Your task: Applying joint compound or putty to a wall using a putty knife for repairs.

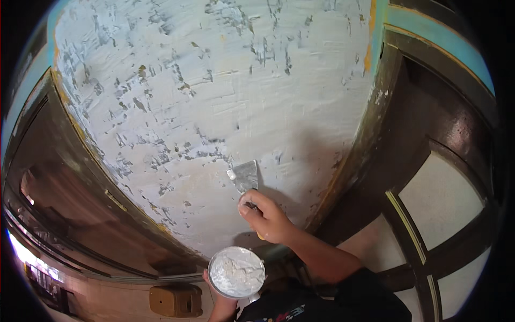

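My right hand (pixel 266 217) is closed around the dark handle of a putty knife (pixel 245 176). Its metal blade lies against or just off the wall, with some white paste on its left corner. The wall (pixel 279 107) is coated in whitish filler, with many rough grey patches showing through. Lower down, my left hand (pixel 219 294) grips a round pot (pixel 236 272) from the left side and below; most of its fingers are hidden. White putty fills the pot, its surface lumpy.
Dark wooden door frames border the wall, one at the left (pixel 80 134) and one at the right (pixel 375 112). A panelled door (pixel 440 198) stands at the right. On the tiled floor sits a brown plastic stool (pixel 176 300), lower left.
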{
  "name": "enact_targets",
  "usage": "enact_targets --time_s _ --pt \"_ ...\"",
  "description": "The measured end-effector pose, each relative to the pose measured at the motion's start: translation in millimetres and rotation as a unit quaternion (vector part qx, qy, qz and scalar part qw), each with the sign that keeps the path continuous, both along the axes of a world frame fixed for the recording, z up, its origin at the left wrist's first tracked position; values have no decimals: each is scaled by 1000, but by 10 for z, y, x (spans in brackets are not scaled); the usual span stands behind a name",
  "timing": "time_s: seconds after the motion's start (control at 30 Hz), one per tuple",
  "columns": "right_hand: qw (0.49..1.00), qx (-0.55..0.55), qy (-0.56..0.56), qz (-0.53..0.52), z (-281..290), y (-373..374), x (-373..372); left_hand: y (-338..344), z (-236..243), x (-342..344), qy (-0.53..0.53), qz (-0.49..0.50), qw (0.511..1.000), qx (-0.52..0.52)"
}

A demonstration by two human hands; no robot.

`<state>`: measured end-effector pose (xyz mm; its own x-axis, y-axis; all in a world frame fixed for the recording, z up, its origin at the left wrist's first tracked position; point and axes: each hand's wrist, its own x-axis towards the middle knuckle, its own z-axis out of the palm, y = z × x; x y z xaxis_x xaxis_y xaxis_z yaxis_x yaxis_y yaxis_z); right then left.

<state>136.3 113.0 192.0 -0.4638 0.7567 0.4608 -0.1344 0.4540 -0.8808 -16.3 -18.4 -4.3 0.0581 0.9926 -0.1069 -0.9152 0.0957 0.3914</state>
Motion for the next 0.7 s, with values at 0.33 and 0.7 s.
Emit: enact_targets --time_s 0.33,0.7 --pt "995 -92 38 -5 237 151 -29 25 -156 -18 -21 -47 999 19" --pt "995 -74 59 -4 579 196 5 41 129 92 42 -40 998 35"
